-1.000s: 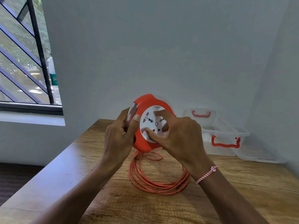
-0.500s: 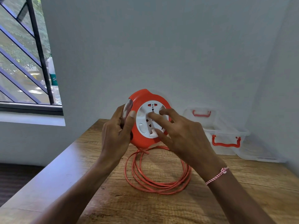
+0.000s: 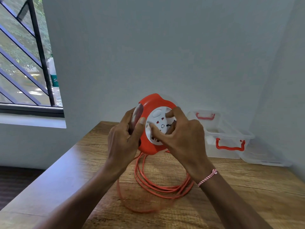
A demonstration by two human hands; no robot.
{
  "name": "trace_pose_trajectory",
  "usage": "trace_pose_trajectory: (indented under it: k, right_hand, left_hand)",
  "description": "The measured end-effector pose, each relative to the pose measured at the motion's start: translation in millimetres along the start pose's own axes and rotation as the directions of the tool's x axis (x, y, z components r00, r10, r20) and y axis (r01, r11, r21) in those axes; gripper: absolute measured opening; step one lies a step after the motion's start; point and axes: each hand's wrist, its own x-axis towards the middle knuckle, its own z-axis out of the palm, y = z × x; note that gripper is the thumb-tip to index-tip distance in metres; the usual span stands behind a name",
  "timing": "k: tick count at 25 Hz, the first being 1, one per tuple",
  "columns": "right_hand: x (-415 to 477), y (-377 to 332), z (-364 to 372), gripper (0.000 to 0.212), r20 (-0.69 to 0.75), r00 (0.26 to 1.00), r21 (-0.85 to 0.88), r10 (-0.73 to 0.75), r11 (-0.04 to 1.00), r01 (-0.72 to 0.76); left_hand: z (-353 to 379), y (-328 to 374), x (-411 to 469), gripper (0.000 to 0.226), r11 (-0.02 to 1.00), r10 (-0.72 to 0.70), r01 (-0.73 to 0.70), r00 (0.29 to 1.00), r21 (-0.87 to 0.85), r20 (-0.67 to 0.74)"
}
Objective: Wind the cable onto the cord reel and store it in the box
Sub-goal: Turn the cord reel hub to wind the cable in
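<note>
My left hand (image 3: 123, 142) grips the reel (image 3: 152, 124) rim; my right hand (image 3: 183, 138) fingers pinch its white hub. Cable (image 3: 158, 184) loops lie mid-table (image 3: 247, 195), box (image 3: 231, 138) clear behind.

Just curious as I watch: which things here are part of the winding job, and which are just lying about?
In the job: cord reel, orange cable, clear box, left hand, right hand.

Lying about: bottle on the window sill, box lid.

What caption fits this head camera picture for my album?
Left hand steadies an orange cord reel, right hand turns its white face, cable looped below.
</note>
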Motion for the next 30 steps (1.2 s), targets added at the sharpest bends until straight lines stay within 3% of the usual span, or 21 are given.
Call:
trace_pose_trajectory:
  k: [2, 4, 6, 8, 11, 15, 19, 22, 24, 26, 28, 30]
  right_hand:
    - [0.9, -4.2, 5.5, 0.057, 0.048, 0.965, 0.208, 0.258, 0.942, -0.263]
    - [1.5, -4.6, 7.5, 0.052, 0.086, 0.932, 0.267, 0.352, 0.893, -0.361]
    - [-0.1, 0.0, 4.7, 0.048, 0.015, 0.974, 0.176, 0.226, 0.958, -0.225]
    - [-0.7, 9.6, -1.3, 0.045, -0.042, 0.998, -0.012, -0.042, 0.999, 0.041]
    - [0.7, 23.5, -9.1, 0.047, 0.125, 0.931, -0.193, -0.342, 0.912, 0.361]
    - [-2.2, 28.1, -6.8, 0.069, 0.236, 0.863, -0.370, -0.446, 0.780, 0.504]
    - [0.4, 19.2, -7.5, 0.058, 0.096, 0.927, -0.230, -0.363, 0.898, 0.376]
    - [-3.0, 8.5, -3.2, 0.065, 0.048, 0.996, -0.010, -0.075, 0.997, 0.076]
    - [-3.5, 3.1, 2.7, 0.066, 0.046, 0.984, 0.133, 0.174, 0.975, -0.179]
    - [-1.4, 1.7, 6.8, 0.058, 0.060, 0.939, 0.257, 0.339, 0.903, -0.343]
    - [-1.0, 4.8, 5.2, 0.053, 0.036, 0.953, 0.219, 0.299, 0.928, -0.300]
    - [-3.4, 12.8, 0.2, 0.050, 0.001, 0.997, 0.079, 0.072, 0.994, -0.072]
  left_hand:
    - [0.8, 0.6, -0.7, 0.064, 1.000, 0.008, -0.008, 1.000, 0.009, 0.005]
    - [0.2, -0.5, 0.2, 0.069, 1.000, -0.016, 0.016, 1.000, -0.005, 0.016]
    - [-1.1, -2.0, 2.3, 0.071, 0.998, -0.044, 0.045, 0.999, -0.033, 0.025]
    - [-2.9, -2.0, 3.6, 0.060, 0.997, -0.054, 0.056, 0.998, -0.062, 0.027]
    - [-6.7, -0.8, 5.4, 0.044, 0.993, -0.070, 0.072, 0.997, -0.092, 0.020]
    - [-6.9, -0.2, 5.2, 0.060, 0.991, -0.094, 0.097, 0.995, -0.089, 0.045]
    - [-5.3, -2.1, 3.6, 0.070, 0.996, -0.077, 0.079, 0.996, -0.048, 0.037]
    - [-2.9, -1.8, 2.4, 0.070, 0.999, -0.022, 0.021, 0.999, 0.032, 0.028]
    - [-1.4, -0.3, 0.9, 0.063, 0.999, -0.010, 0.008, 0.999, 0.050, 0.045]
    - [-1.2, 1.2, 0.3, 0.063, 0.999, -0.023, 0.021, 0.998, 0.042, 0.060]
    - [-1.5, 2.1, -0.4, 0.066, 0.998, -0.043, 0.040, 0.997, 0.045, 0.062]
    - [-3.2, 2.9, 0.8, 0.066, 0.997, -0.073, 0.071, 0.995, 0.042, 0.061]
